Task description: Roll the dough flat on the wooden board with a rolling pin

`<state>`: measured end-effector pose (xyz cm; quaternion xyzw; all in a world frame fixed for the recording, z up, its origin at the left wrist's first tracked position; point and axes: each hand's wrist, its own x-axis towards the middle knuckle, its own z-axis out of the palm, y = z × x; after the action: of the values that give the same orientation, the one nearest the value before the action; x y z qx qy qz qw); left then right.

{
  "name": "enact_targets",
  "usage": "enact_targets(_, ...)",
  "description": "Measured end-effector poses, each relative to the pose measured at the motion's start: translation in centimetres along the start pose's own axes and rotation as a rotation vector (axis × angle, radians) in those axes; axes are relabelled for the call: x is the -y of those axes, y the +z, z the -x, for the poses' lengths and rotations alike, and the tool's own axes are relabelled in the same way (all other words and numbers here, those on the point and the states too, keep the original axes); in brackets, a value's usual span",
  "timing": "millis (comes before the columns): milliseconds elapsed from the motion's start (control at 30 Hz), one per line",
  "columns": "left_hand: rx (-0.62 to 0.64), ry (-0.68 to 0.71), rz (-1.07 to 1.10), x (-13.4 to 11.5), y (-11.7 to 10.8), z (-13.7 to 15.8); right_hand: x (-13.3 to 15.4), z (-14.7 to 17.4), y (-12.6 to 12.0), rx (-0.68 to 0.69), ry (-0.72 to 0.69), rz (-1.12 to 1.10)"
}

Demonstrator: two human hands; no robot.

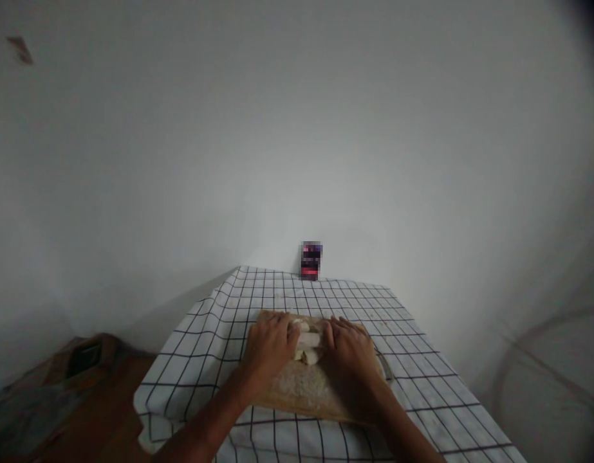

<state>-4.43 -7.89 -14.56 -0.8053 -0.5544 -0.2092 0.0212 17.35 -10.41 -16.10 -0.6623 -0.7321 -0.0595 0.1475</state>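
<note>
Item: dough (312, 355), one piece as far as can be told, lying on a board (301, 389) between the two hands; partly covered.

Hands: the left hand (272, 337) and the right hand (352, 344) are resting palm down, fingers bent and mostly lying together, the left thumb pointing inward. A pale bar (309, 339), probably a rolling pin, is spanning the gap between them; whether either hand is gripping its ends cannot be told.

Hazards, as judged: unequal pressure from the two hands could be leaving one side of the dough thinner. Thinly floured patches could be causing it to stick to board or bar and tear at the creases. The board is sitting on a cloth-covered desk (195, 360), whose white, dark-lined covering is wrinkling at the left, so a hard forward push could be dragging board and cloth together. A curved strip (386, 366), unidentified, is lying just beside the board near the right forearm, where an outward elbow could be catching it.

Appearance: the dough is showing off-white, soft-looking and uneven, bulging behind and in front of the bar, with a crease or fold at the near left. Its full outline is hiding beneath bar and hands; its thickness cannot be read.
</note>
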Motion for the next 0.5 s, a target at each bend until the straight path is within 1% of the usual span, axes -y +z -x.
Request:
enact_targets(133,-0.025,0.017,0.008,0.8,0.6,-3.0,0.9,-3.1,-1.7,0.096,0.034,0.099)
enact_targets(233,-0.027,0.011,-0.01,0.8,0.7,-3.4,1.2,-3.3,-2.1,0.13,0.042,0.125)
enact_targets(333,-0.053,0.001,-0.003,0.5,0.8,-1.4,0.6,-1.3,-1.1,0.128,-0.007,0.103)
enact_targets(433,-0.058,0.015,0.028,0.3,1.1,1.7,-0.4,1.5,0.7,0.077,-0.052,0.013)
enact_targets(500,-0.042,0.026,0.05,0.4,1.4,3.1,-0.9,2.8,1.6,0.033,-0.062,-0.035)
